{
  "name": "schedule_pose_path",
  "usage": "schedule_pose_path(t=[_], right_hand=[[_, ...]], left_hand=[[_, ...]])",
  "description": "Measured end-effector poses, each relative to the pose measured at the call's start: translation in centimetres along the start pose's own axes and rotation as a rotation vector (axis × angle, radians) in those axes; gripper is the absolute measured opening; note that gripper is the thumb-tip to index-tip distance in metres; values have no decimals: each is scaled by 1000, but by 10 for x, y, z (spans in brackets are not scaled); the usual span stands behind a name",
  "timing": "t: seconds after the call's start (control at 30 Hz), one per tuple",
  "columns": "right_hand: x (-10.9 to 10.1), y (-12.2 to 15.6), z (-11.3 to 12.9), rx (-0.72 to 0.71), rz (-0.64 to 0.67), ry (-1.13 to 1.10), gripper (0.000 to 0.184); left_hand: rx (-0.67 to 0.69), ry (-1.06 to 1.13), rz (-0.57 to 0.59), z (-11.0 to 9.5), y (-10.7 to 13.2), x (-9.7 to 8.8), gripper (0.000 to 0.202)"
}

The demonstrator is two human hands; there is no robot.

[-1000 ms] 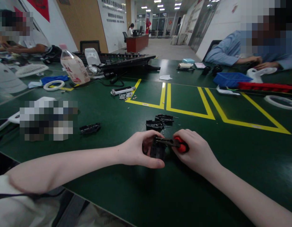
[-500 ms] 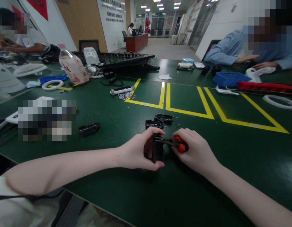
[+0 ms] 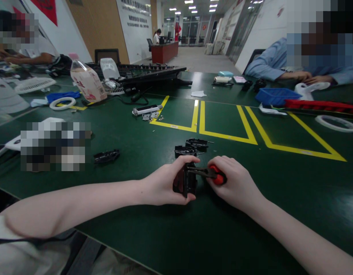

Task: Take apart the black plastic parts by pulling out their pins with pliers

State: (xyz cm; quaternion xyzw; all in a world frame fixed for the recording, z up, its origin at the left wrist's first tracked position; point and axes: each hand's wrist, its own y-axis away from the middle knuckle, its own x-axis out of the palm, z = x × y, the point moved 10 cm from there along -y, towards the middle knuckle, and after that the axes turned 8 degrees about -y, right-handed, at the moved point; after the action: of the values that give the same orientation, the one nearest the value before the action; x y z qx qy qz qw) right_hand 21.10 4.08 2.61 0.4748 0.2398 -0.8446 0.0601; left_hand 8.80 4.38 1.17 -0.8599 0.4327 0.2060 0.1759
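My left hand (image 3: 167,184) grips a black plastic part (image 3: 190,184) on edge between thumb and fingers, above the green table. My right hand (image 3: 234,182) is closed around the red handles of pliers (image 3: 217,175). The jaws of the pliers reach left and meet the upper part of the black piece; whether they bite on it I cannot tell. Just beyond my hands lie two similar black parts (image 3: 186,150) with thin metal pins beside them. A further black part (image 3: 106,156) rests to the left of them.
Yellow tape (image 3: 228,136) marks areas on the table. Small metal parts (image 3: 149,115) lie beyond the black pieces. A pink-capped bottle (image 3: 86,80) stands at left, a blue tray (image 3: 276,96) at right. A person in a blue sleeve (image 3: 268,59) sits across the table.
The black part tilts slightly differently in my left hand, and the pliers have shifted a touch with it. Across the table, the person's hands have come together.
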Motion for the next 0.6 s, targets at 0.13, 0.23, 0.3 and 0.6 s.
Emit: schedule_pose_path(t=[0.13, 0.23, 0.3, 0.6], right_hand=[[1, 0, 2, -15, 4, 10, 9], [2, 0, 4, -33, 6, 32, 10], [3, 0, 5, -47, 0, 46, 10], [2, 2, 8, -87, -23, 85, 14]], left_hand=[[-26, 10, 14, -2, -2, 0, 74], [-60, 64, 30, 0, -3, 0, 74], [-82, 122, 44, 3, -4, 0, 71], [-151, 373, 93, 13, -3, 4, 60]])
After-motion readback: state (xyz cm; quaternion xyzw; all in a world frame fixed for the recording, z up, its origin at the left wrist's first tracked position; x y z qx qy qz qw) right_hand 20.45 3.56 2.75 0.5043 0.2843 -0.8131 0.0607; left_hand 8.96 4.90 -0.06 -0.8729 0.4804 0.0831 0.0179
